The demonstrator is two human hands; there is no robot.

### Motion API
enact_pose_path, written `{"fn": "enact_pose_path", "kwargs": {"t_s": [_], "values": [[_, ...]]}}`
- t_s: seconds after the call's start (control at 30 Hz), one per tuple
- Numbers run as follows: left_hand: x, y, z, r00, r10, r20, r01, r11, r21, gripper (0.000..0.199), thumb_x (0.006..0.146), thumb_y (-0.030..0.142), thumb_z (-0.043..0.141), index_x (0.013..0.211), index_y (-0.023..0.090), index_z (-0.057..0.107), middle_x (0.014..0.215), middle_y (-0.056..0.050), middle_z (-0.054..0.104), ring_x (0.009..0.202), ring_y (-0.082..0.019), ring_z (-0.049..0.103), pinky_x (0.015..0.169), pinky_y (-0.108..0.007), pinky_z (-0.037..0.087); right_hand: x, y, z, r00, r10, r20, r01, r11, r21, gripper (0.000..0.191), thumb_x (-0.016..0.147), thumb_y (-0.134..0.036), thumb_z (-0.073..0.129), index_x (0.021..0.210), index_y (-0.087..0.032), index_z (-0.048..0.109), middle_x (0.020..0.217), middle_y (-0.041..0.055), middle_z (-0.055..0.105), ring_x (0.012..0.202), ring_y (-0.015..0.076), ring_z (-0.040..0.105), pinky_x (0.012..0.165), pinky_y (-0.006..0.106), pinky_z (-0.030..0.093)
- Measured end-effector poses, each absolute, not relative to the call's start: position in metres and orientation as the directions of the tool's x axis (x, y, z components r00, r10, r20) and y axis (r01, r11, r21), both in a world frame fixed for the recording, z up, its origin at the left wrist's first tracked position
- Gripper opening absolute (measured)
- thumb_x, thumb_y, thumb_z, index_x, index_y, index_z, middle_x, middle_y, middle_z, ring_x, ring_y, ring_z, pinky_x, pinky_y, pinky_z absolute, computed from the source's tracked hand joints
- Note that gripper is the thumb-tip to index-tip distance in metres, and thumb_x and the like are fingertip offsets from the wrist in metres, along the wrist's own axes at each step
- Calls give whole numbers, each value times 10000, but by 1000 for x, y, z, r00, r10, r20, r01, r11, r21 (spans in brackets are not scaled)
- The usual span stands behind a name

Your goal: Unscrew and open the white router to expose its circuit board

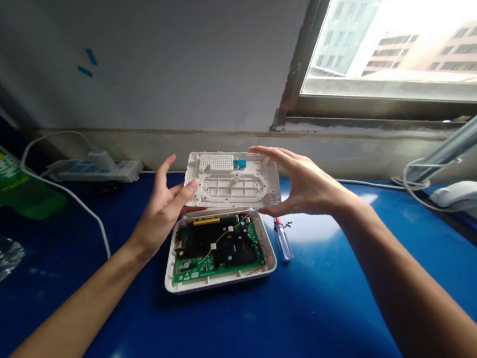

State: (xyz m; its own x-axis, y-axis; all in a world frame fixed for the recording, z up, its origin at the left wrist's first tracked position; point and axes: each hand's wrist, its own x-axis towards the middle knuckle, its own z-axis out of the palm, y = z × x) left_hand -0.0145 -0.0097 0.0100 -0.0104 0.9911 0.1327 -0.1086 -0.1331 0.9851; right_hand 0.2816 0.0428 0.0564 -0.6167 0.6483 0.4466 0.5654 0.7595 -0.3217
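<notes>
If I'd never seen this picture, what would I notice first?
Probably the white cover, held between the left hand and right hand in the middle. Just below it, a green circuit board sits in an open white case on the blue table. A bright window is upper right.

Grey wall (170, 54) beyond the left hand (157, 213), window (410, 60) (bright with daylight) beyond the right hand (312, 183), blue bench (313, 316) beneath both.

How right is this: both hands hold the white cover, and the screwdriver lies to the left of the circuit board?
One slip: the screwdriver lies to the right of the circuit board, as the head view shows. The left hand and right hand do hold the white cover.
</notes>
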Motion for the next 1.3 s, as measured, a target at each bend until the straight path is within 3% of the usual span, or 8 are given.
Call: {"fn": "enact_pose_path", "kwargs": {"t_s": [0.1,0.2,0.33,0.67,0.8,0.93,1.13,1.3], "values": [[-19,-9,6,-13,931,364,334,-339,879,654,816,436,897,1347,304,538,1031,-52,710,984,-291,720,902,-426,599,299,49,60,-550,700,455,612,709,-350,1096,651,-494,953,1601,-251,463,1403,131,683,1254,373,651,1026,522,560],[-20,-16,3,351,868,350,605,-496,623,598,680,540,963,1160,297,702,1196,-96,682,1112,-375,663,1000,-527,556,314,50,63,-498,768,404,647,639,-416,1079,647,-494,955,1587,-250,483,1342,130,717,1206,378,676,957,506,596],[-14,-28,3,628,758,176,628,-627,462,1043,559,715,951,1488,407,590,1554,-112,525,1441,-511,430,1200,-692,360,324,48,67,-479,833,277,674,551,-493,993,657,-532,944,1531,-286,545,1381,113,708,1225,386,676,959,502,608],[-34,-11,2,737,674,57,602,-692,397,1105,744,705,858,1661,381,332,1758,-60,280,1621,-404,238,1335,-649,73,353,18,46,-419,890,178,606,420,-676,978,705,-494,935,1554,-324,480,1510,117,625,1412,399,563,1148,497,507],[-30,-12,1,723,687,70,608,-682,406,1124,715,803,821,1651,393,355,1759,-65,278,1624,-422,213,1318,-688,100,401,0,16,-199,969,147,617,240,-750,951,680,-528,935,1514,-366,508,1497,133,642,1442,408,544,1114,454,543],[-13,-19,6,646,758,86,670,-618,412,825,912,787,632,1611,398,432,1692,-52,427,1601,-382,306,1317,-673,154,431,-3,-1,-99,983,153,687,178,-704,970,609,-559,951,1475,-403,543,1442,111,685,1415,400,575,1127,451,527],[10,-23,8,574,803,163,729,-591,344,584,1048,671,500,1557,384,506,1537,-25,607,1469,-321,512,1305,-611,258,450,4,-5,-76,990,119,707,138,-693,946,586,-594,944,1439,-434,567,1414,103,704,1362,377,623,1106,430,525],[21,-22,12,516,844,148,790,-535,298,565,1081,624,463,1513,280,579,1477,-58,657,1471,-335,497,1268,-570,338,473,8,-9,-55,997,52,704,76,-706,921,582,-623,935,1414,-448,581,1419,107,703,1295,367,673,1002,399,587]]}}
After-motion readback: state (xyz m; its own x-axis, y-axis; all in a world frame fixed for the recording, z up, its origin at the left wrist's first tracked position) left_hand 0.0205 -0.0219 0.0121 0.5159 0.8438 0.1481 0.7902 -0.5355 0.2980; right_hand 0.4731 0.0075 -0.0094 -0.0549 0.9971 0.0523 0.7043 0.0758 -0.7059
